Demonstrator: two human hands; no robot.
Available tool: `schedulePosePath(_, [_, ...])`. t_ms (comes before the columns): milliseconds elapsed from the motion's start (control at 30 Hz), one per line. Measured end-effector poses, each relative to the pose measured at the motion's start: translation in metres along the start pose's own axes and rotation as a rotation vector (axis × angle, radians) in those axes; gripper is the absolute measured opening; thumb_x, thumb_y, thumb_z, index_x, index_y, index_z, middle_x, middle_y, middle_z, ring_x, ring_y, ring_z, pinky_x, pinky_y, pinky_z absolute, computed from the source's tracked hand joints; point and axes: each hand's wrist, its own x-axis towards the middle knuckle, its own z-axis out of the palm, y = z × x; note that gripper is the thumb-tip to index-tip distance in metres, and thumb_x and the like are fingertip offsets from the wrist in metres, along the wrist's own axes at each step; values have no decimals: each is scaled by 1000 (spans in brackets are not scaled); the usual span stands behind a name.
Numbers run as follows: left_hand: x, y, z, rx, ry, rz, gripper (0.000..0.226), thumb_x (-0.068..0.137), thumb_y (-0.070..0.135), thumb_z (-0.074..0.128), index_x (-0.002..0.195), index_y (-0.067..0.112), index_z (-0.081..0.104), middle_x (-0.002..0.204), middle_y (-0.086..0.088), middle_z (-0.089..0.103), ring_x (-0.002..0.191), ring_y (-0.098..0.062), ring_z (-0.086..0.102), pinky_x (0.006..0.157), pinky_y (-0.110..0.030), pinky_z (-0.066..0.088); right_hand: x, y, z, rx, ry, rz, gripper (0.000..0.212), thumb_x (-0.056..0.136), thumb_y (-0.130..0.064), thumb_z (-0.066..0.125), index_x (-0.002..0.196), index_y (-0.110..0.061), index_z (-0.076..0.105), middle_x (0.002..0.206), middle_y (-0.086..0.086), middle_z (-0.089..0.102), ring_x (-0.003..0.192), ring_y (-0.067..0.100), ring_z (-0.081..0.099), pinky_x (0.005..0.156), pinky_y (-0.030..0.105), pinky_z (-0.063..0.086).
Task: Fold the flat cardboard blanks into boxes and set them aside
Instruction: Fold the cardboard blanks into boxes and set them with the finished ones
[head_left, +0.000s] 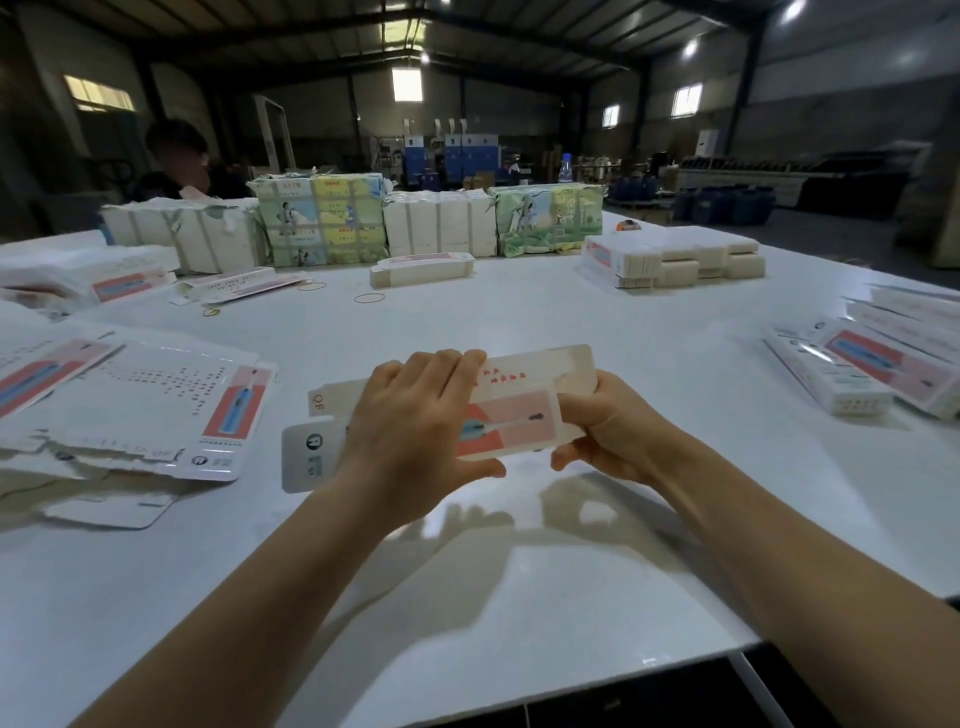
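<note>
Both my hands hold a cardboard blank (511, 415) with a pink panel above the white table (519, 322). My left hand (415, 431) wraps over its left and middle part, fingers on the top edge and thumb underneath. At the blank's right end, my right hand (608, 426) grips it with curled fingers. A white end flap (306, 457) sticks out at the left. A loose pile of flat blanks (130, 410) lies to the left. Folded boxes (878, 364) lie at the right edge.
Wrapped bundles of blanks (322, 218) line the far side, with a stack of flat blanks (675, 257) at the far right. Rubber bands (369, 298) lie mid-table. A person (179, 156) sits behind the bundles at the far left. The table's near edge (571, 675) runs below my arms.
</note>
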Motion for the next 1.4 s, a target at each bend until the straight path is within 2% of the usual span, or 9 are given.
schedulePosePath(267, [0, 5, 1, 7, -167, -96, 76, 66, 60, 74, 124, 17, 50, 109, -1, 62, 84, -21, 59, 69, -30, 48, 4, 6, -4, -302, 86, 6, 20, 72, -9, 64, 87, -18, 74, 64, 11, 67, 48, 19, 61, 40, 23, 45])
schedulePosePath(533, [0, -1, 1, -80, -257, -173, 69, 69, 71, 62, 118, 27, 38, 107, 3, 61, 76, -14, 55, 67, -29, 55, 8, 13, -4, -204, 154, 79, 27, 65, -5, 51, 77, -11, 75, 56, 14, 60, 40, 20, 51, 37, 21, 38])
schedulePosePath(700, [2, -1, 1, -164, -212, -186, 56, 77, 55, 65, 118, 21, 47, 112, 0, 61, 77, -17, 59, 66, -32, 57, 8, 11, -3, -90, 204, 91, 26, 70, -15, 55, 90, -4, 67, 56, 12, 60, 41, 19, 50, 37, 22, 36])
schedulePosePath(900, [8, -15, 2, -202, -272, -357, 53, 84, 60, 54, 124, 24, 51, 118, 3, 60, 84, -19, 62, 72, -38, 56, 8, 16, 7, -382, 693, -317, 9, 92, -16, 57, 96, -24, 54, 79, 3, 65, 62, 15, 63, 48, 26, 51])
schedulePosePath(1033, [13, -15, 7, -206, -281, -384, 52, 87, 59, 51, 125, 24, 49, 117, 2, 60, 82, -18, 60, 72, -36, 56, 9, 24, 14, -779, 638, -348, 18, 91, -15, 61, 109, -14, 65, 105, -2, 57, 83, 7, 57, 74, 13, 47])
schedulePosePath(1133, [15, -16, 9, -197, -277, -380, 52, 87, 59, 49, 126, 24, 48, 118, 1, 59, 80, -17, 59, 71, -35, 56, 10, 25, 16, -836, 644, -329, 30, 92, -14, 61, 121, -10, 64, 113, -6, 48, 106, 9, 46, 94, 30, 46])
schedulePosePath(1200, [16, -16, 10, -213, -267, -373, 53, 88, 59, 49, 128, 24, 48, 118, 1, 59, 80, -17, 59, 70, -35, 57, 9, 24, 20, -838, 649, -341, 31, 93, -15, 59, 124, -14, 62, 124, -7, 44, 120, 8, 35, 107, 26, 35])
schedulePosePath(1300, [15, -11, 11, -252, -249, -335, 57, 86, 57, 54, 132, 24, 47, 119, 3, 60, 77, -15, 58, 66, -28, 56, 6, 22, 28, -943, 638, -453, 30, 93, -11, 59, 122, -14, 64, 140, 0, 43, 131, 14, 28, 101, -2, 12])
schedulePosePath(1400, [13, -10, 12, -281, -217, -317, 60, 82, 56, 60, 132, 23, 49, 118, 2, 61, 79, -15, 60, 68, -31, 57, 4, 22, 31, -925, 609, -500, 28, 92, -5, 58, 118, -11, 66, 141, 2, 44, 132, 16, 29, 99, -4, 13])
